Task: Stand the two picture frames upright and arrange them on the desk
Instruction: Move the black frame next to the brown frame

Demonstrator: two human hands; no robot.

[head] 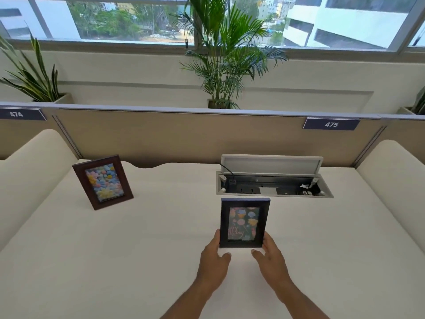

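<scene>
Both hands, L (pixel 215 256) & R (pixel 271 255), grip dark frame (pixel 244 223) upright; brown frame (pixel 102 182) stands far left.

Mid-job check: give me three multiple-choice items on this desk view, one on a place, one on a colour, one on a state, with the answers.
1. Where does the brown wooden picture frame stand?
A. far left of the white desk
B. inside the cable box
C. on the window ledge

2. What colour is the frame between the hands?
A. red
B. white
C. dark navy

3. What state is the recessed metal cable box in?
A. lid shut
B. lid raised
C. lid missing

Answers: 1 A, it leans upright by the left partition. 2 C, the dark navy picture frame sits between the left hand and right hand. 3 B, sockets show under the lid.
</scene>
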